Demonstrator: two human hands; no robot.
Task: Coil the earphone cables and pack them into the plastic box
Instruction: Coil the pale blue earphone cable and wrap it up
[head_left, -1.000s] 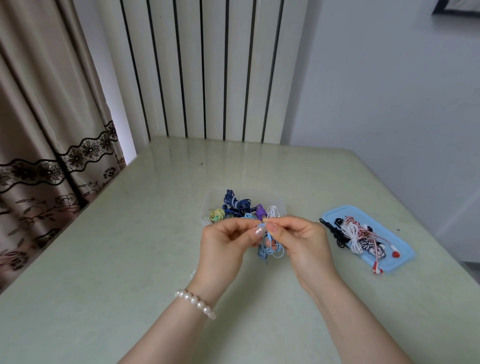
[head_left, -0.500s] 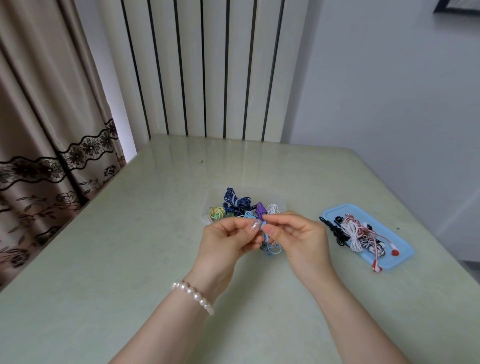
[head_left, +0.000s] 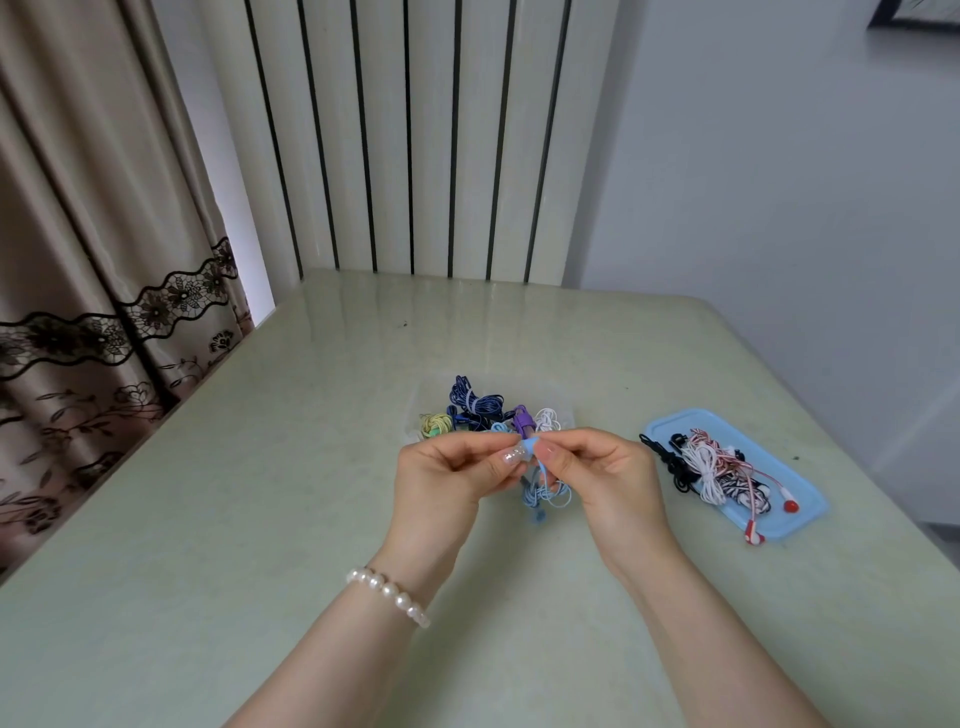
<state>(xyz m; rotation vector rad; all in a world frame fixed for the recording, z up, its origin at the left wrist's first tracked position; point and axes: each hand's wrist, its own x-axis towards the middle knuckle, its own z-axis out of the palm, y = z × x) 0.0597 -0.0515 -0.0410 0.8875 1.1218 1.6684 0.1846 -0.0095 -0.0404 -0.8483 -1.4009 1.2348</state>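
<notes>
Both hands meet over the middle of the table and pinch a light blue earphone cable (head_left: 546, 493). My left hand (head_left: 447, 478) and my right hand (head_left: 602, 478) hold its top end between fingertips, and its loose loops hang below them. Just behind the hands stands the clear plastic box (head_left: 423, 402), which holds coiled cables: dark blue (head_left: 470, 402), yellow-green (head_left: 435, 425), purple (head_left: 522, 418) and white (head_left: 548, 418).
A blue lid (head_left: 810, 499) lies on the table to the right with uncoiled black, white and red earphones (head_left: 711, 467) on it. A curtain hangs at the left. A ribbed panel and a wall stand behind the table.
The hanging loops of the light blue cable have drawn up shorter under my fingers. Both hands have stayed in about the same place.
</notes>
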